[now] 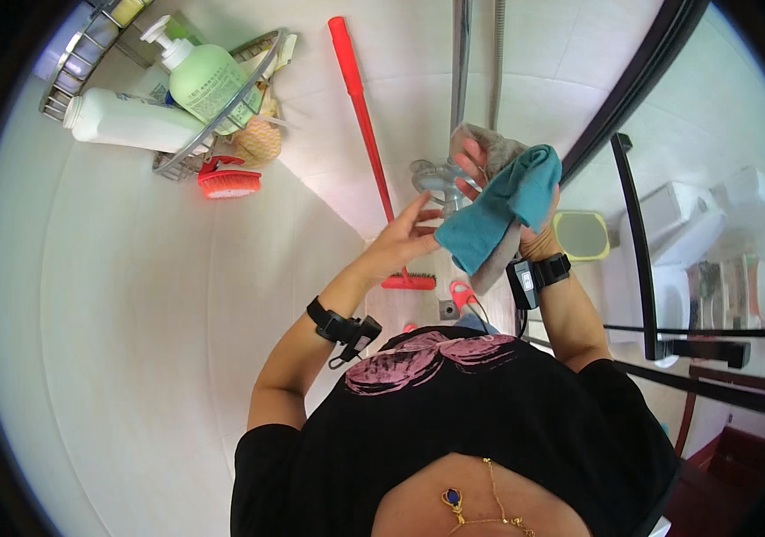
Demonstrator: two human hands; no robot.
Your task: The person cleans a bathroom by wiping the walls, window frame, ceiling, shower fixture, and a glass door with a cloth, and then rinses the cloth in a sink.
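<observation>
My right hand (pixel 537 240) holds a teal cloth (pixel 490 218) together with a grey cloth (pixel 500 149). Both are bunched and folded over the palm, and its spread fingertips show at their upper left edge. Just left of the teal cloth is my left hand (pixel 396 243), its fingers apart and slightly bent. Its fingertips come up to the cloth's edge; whether they touch it I cannot tell. Behind the hands a chrome shower mixer tap (pixel 437 178) sits on the wall, partly hidden by the cloths.
A red-handled floor brush (pixel 369 134) leans on the wall. At upper left, a wire corner shelf (pixel 184 158) holds a green pump bottle (pixel 205 84) and a white bottle (pixel 131 121); a red scrubbing brush (pixel 229 182) hangs below. On the right are a black-framed glass door's handle (pixel 637 248) and a toilet (pixel 671 288).
</observation>
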